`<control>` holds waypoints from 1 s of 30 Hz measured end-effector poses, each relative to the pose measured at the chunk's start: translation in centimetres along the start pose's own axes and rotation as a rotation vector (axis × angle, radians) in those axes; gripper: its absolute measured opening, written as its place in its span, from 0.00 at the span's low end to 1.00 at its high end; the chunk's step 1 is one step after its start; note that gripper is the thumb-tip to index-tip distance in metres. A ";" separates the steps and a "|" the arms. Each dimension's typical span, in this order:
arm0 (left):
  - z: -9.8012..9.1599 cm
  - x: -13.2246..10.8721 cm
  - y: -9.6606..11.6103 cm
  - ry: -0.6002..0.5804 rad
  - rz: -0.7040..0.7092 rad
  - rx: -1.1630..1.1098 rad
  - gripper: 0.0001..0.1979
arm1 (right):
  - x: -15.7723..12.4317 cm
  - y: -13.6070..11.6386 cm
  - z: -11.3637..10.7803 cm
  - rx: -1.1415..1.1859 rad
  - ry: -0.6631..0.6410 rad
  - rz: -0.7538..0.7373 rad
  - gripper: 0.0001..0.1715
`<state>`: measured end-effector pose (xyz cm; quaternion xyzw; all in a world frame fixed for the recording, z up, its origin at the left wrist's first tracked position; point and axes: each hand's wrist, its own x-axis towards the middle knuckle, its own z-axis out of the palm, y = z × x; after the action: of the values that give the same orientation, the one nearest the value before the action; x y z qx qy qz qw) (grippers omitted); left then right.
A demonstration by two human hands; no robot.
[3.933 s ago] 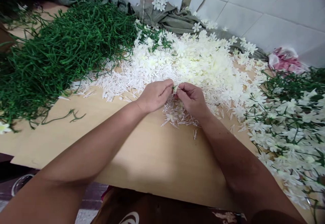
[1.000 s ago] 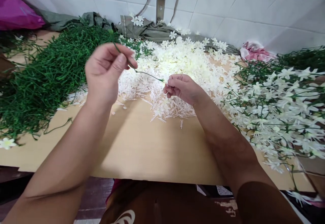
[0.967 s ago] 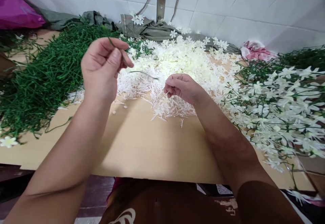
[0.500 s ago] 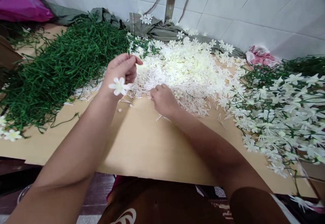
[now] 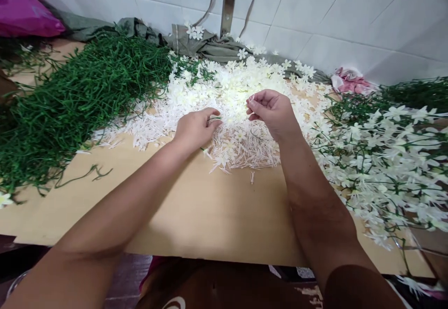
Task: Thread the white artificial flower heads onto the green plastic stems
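Note:
My left hand [image 5: 196,129] is closed with thumb and forefinger around a thin green artificial flower stem [image 5: 214,118]. A bit of green and white shows under its palm, mostly hidden. To the right, my right hand [image 5: 275,113] pinches a small white stick [image 5: 250,99] between thumb and fingertips, raised over the white blossoms. Beneath and between both hands lie a heap of loose white artificial blossoms [image 5: 231,85] and a pile of thin white sticks [image 5: 250,148].
Green stems [image 5: 115,71] are heaped on the left. Finished-looking white flowers on green stems [image 5: 388,169] cover the right side. Brown board [image 5: 210,220] lies in front. A tiled wall [image 5: 315,10], grey cloth [image 5: 224,50], pink bag [image 5: 28,8] and pink-white cloth [image 5: 352,82] stand behind.
My left hand has moved right and down; the white flower that hung at its wrist no longer shows there. My right hand has risen from the stick pile and moved right, now pinching a stick.

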<state>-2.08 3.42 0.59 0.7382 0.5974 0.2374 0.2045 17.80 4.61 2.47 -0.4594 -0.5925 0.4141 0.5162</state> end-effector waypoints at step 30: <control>-0.1 0.5 0.0 -0.047 0.063 -0.270 0.12 | -1.1 2.7 4.2 -0.072 -0.058 -0.208 0.04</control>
<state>-1.99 3.92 0.73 0.7278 0.5316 0.3045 0.3082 13.97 4.06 -0.91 -0.4017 -0.6662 0.3499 0.5219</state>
